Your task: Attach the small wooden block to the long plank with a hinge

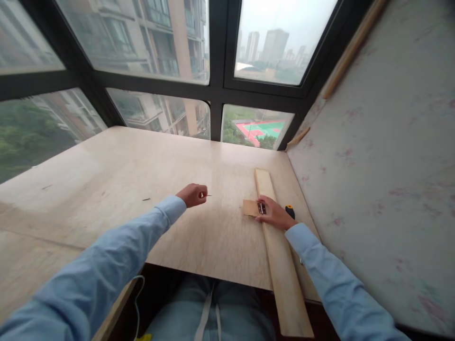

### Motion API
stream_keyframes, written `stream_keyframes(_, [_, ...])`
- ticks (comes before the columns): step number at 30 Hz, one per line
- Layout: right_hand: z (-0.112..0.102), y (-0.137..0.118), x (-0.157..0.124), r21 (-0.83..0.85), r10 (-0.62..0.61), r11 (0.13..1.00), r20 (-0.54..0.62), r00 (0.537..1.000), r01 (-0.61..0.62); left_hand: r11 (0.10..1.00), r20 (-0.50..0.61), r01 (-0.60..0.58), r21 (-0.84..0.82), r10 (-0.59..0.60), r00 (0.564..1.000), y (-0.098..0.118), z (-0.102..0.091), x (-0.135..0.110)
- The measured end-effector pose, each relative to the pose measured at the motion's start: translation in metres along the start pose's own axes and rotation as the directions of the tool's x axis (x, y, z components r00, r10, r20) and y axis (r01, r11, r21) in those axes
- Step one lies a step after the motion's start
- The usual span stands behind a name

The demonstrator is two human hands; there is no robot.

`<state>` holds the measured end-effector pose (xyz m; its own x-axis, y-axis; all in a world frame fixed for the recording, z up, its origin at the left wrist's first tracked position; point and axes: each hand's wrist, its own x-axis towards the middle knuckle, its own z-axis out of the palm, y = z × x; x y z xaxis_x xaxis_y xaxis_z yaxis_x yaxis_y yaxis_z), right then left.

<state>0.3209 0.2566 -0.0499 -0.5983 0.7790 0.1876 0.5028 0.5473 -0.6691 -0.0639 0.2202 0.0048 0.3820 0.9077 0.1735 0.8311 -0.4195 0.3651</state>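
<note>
My left hand (192,194) hovers over the plywood tabletop (117,184) with its fingers pinched on a thin screw or nail (207,195) that points right. My right hand (275,214) rests on a long wooden plank (282,265) and presses a small metal hinge (262,208) where the plank meets a small flat wooden piece (250,207). Its fingers curl around the hinge. Both arms wear light blue sleeves.
A black and orange tool handle (290,211) lies just right of the plank, behind my right hand. A small screw (146,199) lies on the table to the left. Large windows stand behind the table, a papered wall (384,156) at right. The plank overhangs the near edge above my lap.
</note>
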Motion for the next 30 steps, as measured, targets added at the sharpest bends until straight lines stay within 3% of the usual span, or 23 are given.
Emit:
stream_keyframes(3, [-0.002,-0.002,0.001,-0.001,0.004,1.000,0.007,1.000,-0.004,0.971,0.004,-0.072,-0.229,0.075,0.997,0.041,0.027,0.037])
stream_keyframes(6, [-0.004,-0.003,0.003,-0.028,0.005,1.000,0.028,1.000,-0.004,0.916,0.079,-0.049,-0.397,0.087,0.993,0.076,0.051,0.062])
stream_keyframes(11, [-0.004,0.000,0.006,-0.025,-0.013,1.000,0.045,0.999,0.015,0.892,0.082,-0.023,-0.452,0.067,0.994,0.110,0.079,0.086])
stream_keyframes(17, [-0.004,0.000,0.006,0.006,-0.004,1.000,0.044,0.999,0.004,0.926,0.080,-0.054,-0.373,0.090,0.993,0.121,0.097,0.101])
stream_keyframes(30, [-0.006,-0.008,0.009,0.060,0.017,0.998,0.005,1.000,-0.017,0.956,0.007,-0.036,-0.291,0.040,0.999,0.129,0.113,0.115])
